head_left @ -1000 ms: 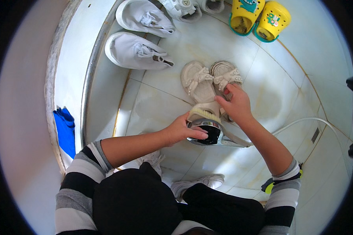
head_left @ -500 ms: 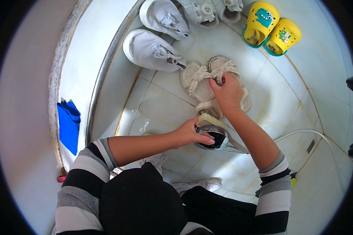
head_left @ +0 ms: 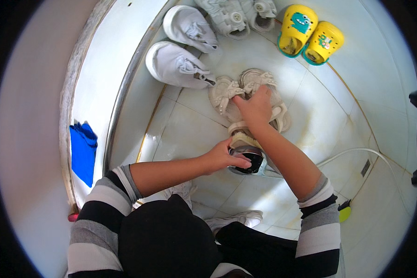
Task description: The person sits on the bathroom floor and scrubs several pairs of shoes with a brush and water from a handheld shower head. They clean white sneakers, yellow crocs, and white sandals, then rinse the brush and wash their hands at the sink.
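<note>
A pair of off-white sandals (head_left: 223,94) with beaded straps stands side by side on the tiles. My right hand (head_left: 255,107) is closed over them from above, its thumb at the left sandal's strap and its fingertips by the right one; the exact grip is partly hidden. Just nearer, my left hand (head_left: 222,157) is wrapped round a shower head (head_left: 251,160) with a dark round face and pale handle. A brush (head_left: 242,140) with cream bristles sits in the same hand, pressed against the shower head, its bristles close to the heel strap of a sandal.
White shoes (head_left: 178,67) stand at the far left, more white shoes (head_left: 227,18) at the back. Yellow clogs (head_left: 300,28) are at the far right. A blue cloth (head_left: 83,153) hangs over the left ledge. The pale hose (head_left: 356,150) curves past a floor drain (head_left: 365,167).
My right hand has shifted slightly left over the sandals, its thumb now at the left sandal's strap. My left hand keeps its hold. The whole view has shifted a little.
</note>
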`<state>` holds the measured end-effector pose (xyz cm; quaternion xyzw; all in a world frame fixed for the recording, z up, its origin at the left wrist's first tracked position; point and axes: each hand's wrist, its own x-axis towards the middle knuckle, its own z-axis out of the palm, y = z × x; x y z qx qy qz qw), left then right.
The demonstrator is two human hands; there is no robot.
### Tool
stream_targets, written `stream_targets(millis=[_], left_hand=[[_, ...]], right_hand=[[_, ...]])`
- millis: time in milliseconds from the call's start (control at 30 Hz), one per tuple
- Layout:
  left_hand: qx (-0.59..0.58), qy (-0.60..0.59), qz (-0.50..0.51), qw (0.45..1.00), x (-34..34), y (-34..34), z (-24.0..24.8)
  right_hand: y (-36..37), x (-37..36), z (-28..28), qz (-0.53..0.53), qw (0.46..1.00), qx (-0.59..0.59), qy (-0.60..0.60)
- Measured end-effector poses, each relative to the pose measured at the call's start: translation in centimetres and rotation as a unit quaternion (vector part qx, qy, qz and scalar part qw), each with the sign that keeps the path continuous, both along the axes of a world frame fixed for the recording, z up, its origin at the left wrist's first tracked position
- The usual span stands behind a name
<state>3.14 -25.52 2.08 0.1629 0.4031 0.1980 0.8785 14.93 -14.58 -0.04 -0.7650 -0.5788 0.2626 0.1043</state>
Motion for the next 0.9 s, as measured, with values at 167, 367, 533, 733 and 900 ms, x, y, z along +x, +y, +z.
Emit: stream_targets(millis=[167,367,533,733,900], left_hand=[[0.020,-0.003,-0.004,1.000,0.0,-0.2,-0.3],[0.038,-0.017,0.007,0.999,0.2,0.5,0.6],[0.110,-0.019,-0.008,0.994,2.5,4.7,2.0],[0.194,0.051,-0.095,0.975,6.1,11.9,4.1],[0.188,0.016,-0.120,0.975,8.1,15.4,4.3]], right_hand=[[0.4,0.4,-1.6,0.002,1.000,0.022,0.009],[-1.0,3.5,-0.6,-0.096,0.988,0.087,0.085],[-1.1,8.4,2.6,-0.288,0.846,0.145,0.425],[0.5,12.0,5.7,-0.373,0.781,0.222,0.449],[2.4,13.7,7.0,-0.439,0.765,0.187,0.433]])
